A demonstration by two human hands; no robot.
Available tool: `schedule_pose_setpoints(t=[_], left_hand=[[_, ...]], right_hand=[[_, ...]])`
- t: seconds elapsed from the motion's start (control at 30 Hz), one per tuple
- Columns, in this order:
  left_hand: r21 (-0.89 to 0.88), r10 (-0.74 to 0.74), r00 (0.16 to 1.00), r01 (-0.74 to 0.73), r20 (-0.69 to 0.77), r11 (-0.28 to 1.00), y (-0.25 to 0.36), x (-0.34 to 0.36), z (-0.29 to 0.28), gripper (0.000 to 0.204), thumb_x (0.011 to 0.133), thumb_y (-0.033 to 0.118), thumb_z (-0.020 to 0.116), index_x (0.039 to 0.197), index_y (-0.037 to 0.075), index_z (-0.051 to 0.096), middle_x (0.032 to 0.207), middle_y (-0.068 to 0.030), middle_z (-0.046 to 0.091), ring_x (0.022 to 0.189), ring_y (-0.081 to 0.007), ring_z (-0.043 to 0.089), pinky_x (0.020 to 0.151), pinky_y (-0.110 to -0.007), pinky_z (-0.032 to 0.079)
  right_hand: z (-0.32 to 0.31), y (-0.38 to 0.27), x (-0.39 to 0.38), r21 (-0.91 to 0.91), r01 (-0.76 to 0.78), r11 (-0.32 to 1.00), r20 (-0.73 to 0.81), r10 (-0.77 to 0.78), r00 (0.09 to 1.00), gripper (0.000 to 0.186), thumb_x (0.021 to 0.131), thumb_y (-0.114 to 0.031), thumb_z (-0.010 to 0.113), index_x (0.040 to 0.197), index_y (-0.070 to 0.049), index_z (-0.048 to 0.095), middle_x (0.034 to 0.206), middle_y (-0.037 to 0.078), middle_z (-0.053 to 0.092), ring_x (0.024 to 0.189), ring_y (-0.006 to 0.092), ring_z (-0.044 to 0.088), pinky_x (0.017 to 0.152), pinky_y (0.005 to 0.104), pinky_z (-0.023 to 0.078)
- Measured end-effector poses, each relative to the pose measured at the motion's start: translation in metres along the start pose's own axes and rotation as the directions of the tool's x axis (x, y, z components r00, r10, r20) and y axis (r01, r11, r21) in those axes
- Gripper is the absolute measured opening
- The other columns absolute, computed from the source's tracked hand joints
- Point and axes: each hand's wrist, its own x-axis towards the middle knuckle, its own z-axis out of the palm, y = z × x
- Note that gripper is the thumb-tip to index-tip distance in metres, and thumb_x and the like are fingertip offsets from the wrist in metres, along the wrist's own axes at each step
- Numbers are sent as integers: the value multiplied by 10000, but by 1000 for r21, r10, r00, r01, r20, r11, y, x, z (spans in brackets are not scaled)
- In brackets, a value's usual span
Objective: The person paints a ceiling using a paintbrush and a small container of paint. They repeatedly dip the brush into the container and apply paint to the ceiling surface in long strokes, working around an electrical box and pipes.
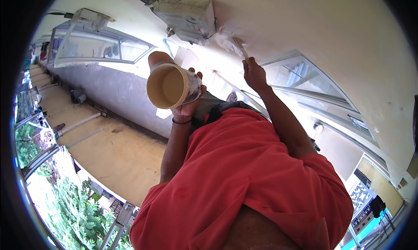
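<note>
Beside the grey box (187, 15) on the wall (287, 21), the right hand (256, 75) pinched a brush (240, 48) by its handle; the left hand (186, 111) curled round a pale tub (168, 85), mouth up, presumably keeping it within the brush's reach.

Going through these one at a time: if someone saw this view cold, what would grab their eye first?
Most likely the bright red shirt, which fills the lower middle. Just above it, left of centre, the left hand holds a cream container with its round mouth toward the camera. Near the top, the right hand grips what looks like a brush at the wall, right of a grimy box.
</note>
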Motion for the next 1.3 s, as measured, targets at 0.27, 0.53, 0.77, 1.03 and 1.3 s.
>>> schedule_pose_setpoints(t=[0.27, 0.53, 0.77, 1.03, 1.3], left_hand=[[11, 7, 1000, -7, 4, 1000, 2, 0, 6, 693, 931, 553, 714, 1487, 170, 557, 1532, -176, 510, 1458, -455, 415, 1082, -686, 437], [-17, -53, 995, 55, 79, 998, 4, 10, 3, 808, 976, 570, 648, 1647, 233, 351, 1549, -192, 514, 1481, -435, 400, 1150, -671, 354], [75, -34, 999, 33, 20, 997, 11, 0, 3, 788, 967, 555, 661, 1626, 216, 393, 1537, -151, 539, 1477, -423, 405, 1150, -649, 367], [69, -100, 995, 98, 24, 993, 4, 18, 8, 757, 978, 510, 665, 1607, 174, 408, 1527, -144, 546, 1483, -404, 408, 1149, -641, 374], [63, -78, 996, 76, 35, 995, 6, 8, 13, 755, 965, 487, 677, 1594, 158, 420, 1559, -134, 497, 1467, -390, 422, 1124, -635, 392]], right_hand=[[-27, 22, -21, -77, -44, 996, 28, 46, 999, 331, 1089, -345, 562, 1048, -18, 589, 823, 249, 715, 770, 464, 720, 701, 583, 553], [19, 104, -31, -255, -156, 954, 119, 192, 974, 342, 1080, -361, 549, 1047, -22, 585, 801, 233, 722, 736, 451, 727, 706, 580, 578], [-16, 62, -52, 1, -87, 996, -85, 86, 993, 283, 1092, -305, 568, 1046, -27, 590, 762, 244, 692, 710, 455, 708, 633, 566, 545], [29, 125, -39, -192, -210, 959, 60, 225, 973, 303, 1095, -318, 552, 1026, -23, 565, 800, 277, 693, 712, 489, 697, 644, 590, 544], [-43, 63, -66, 32, -127, 991, -119, 130, 984, 296, 1080, -322, 584, 1024, -34, 544, 745, 229, 685, 695, 451, 705, 616, 557, 549]])
